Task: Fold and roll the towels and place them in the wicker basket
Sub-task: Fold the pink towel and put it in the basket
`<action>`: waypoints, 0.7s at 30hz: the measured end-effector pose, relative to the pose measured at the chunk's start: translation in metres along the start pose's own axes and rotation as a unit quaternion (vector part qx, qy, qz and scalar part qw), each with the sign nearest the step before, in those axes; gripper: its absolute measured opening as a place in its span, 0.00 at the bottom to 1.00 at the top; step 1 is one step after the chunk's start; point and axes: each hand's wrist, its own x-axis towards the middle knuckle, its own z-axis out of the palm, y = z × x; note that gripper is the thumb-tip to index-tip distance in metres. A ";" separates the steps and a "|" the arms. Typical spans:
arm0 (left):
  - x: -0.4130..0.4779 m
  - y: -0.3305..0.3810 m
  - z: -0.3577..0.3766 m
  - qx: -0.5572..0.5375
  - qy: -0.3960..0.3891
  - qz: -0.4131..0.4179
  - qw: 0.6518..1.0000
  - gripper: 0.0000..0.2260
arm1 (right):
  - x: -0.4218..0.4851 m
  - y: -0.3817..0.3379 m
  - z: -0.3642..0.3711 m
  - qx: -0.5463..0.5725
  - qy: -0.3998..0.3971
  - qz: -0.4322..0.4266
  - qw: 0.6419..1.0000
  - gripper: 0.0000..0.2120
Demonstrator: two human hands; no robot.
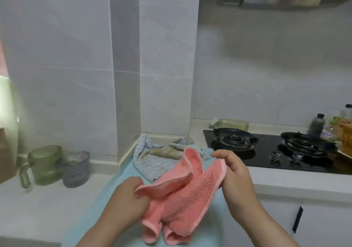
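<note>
- left hand grips one edge of the pink towel
- right hand pinches its other edge
- the towel hangs above a light blue cloth

Crumpled pink towel above a flat light-blue towel, striped towel heap behind.

The left hand and the right hand are bare; the wrists are bare too, and the forearms run uncovered to the lower edge of the view; the fingers are short and rounded, the knuckles smooth; the nails, blurred here, seem plain and cut short; both hands are full and soft in outline.
</note>
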 end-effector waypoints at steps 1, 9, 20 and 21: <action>-0.007 -0.002 -0.004 0.036 -0.023 0.001 0.999 0.11 | -0.007 -0.002 0.001 -0.010 -0.009 0.013 1.000 0.14; -0.020 -0.001 0.001 0.045 -0.002 0.068 0.997 0.13 | -0.036 0.023 0.020 -0.066 -0.086 0.090 0.990 0.07; 0.024 -0.004 0.019 -0.144 -0.044 -0.081 0.985 0.22 | 0.005 0.072 0.041 -0.114 -0.038 0.054 0.991 0.05; 0.031 -0.006 0.021 -0.220 -0.040 -0.147 0.964 0.20 | 0.010 0.075 0.045 -0.113 -0.035 0.053 0.992 0.04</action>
